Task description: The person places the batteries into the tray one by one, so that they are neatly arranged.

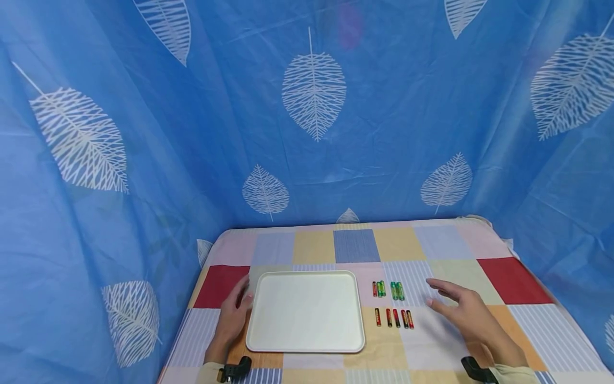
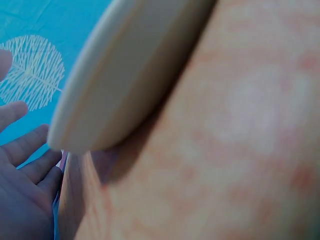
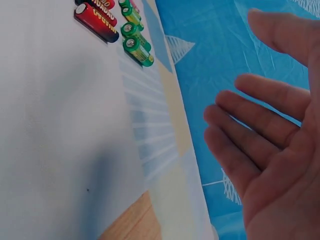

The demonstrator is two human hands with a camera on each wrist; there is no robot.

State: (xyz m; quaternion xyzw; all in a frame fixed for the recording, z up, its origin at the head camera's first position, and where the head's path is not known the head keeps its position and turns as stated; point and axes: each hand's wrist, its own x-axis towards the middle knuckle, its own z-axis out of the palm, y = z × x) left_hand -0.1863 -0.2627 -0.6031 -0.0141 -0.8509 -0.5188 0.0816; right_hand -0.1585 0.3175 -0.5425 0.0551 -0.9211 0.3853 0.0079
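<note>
A white rectangular tray (image 1: 306,312) lies on the patchwork cloth, nothing on it. Just left of it is my left hand (image 1: 234,314), fingers relaxed and holding nothing; the left wrist view shows the tray's edge (image 2: 120,75) close by that hand (image 2: 30,175). To the tray's right lie several batteries in two rows: green ones (image 1: 397,290) with a red one (image 1: 374,289) in the far row, red-and-black ones (image 1: 389,318) in the near row. My right hand (image 1: 467,312) hovers to the right of the batteries, fingers extended and palm bare in the right wrist view.
The patchwork tablecloth (image 1: 384,362) covers the table. Blue curtains (image 1: 374,133) with white leaf prints rise behind the table and along both sides. Each wrist wears a black camera mount (image 1: 235,369).
</note>
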